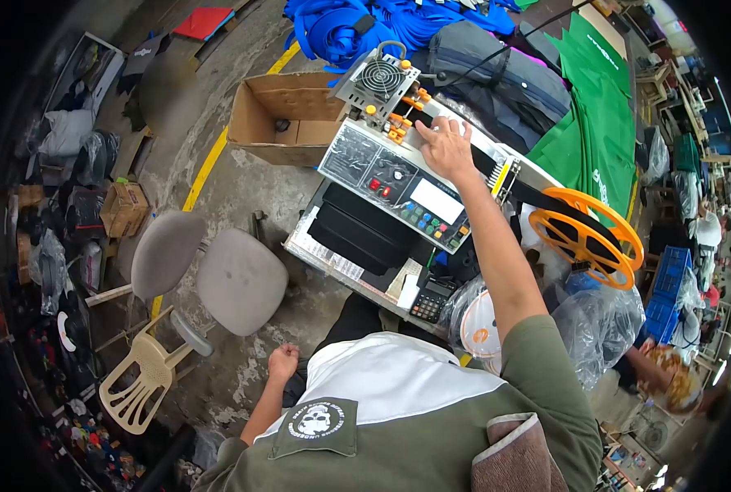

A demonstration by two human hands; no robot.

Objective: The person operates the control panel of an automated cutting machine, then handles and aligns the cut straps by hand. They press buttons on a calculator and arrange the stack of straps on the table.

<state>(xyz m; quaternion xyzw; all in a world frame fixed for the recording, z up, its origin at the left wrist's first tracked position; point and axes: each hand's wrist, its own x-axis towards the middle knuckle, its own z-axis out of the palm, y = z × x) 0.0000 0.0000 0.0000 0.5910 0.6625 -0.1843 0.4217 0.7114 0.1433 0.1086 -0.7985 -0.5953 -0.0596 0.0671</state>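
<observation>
My right hand (447, 149) reaches over the top of a strap-cutting machine (390, 184), fingers spread, over the black strap (487, 157) that runs across it. Whether the fingertips press on the strap is hard to tell. An orange reel (628, 225) wound with black strap stands at the machine's right end. Orange guides (400, 129) and a fan unit (382, 78) sit at the left end. My left hand (283, 362) hangs low beside my body, fingers curled, with nothing visible in it.
A cardboard box (250, 107) stands on the floor left of the machine. A calculator (433, 299) and folded black straps (361, 230) lie on the machine's table. Beyond are blue straps (341, 29) and green fabric (599, 107). A grey chair (242, 279) is at left.
</observation>
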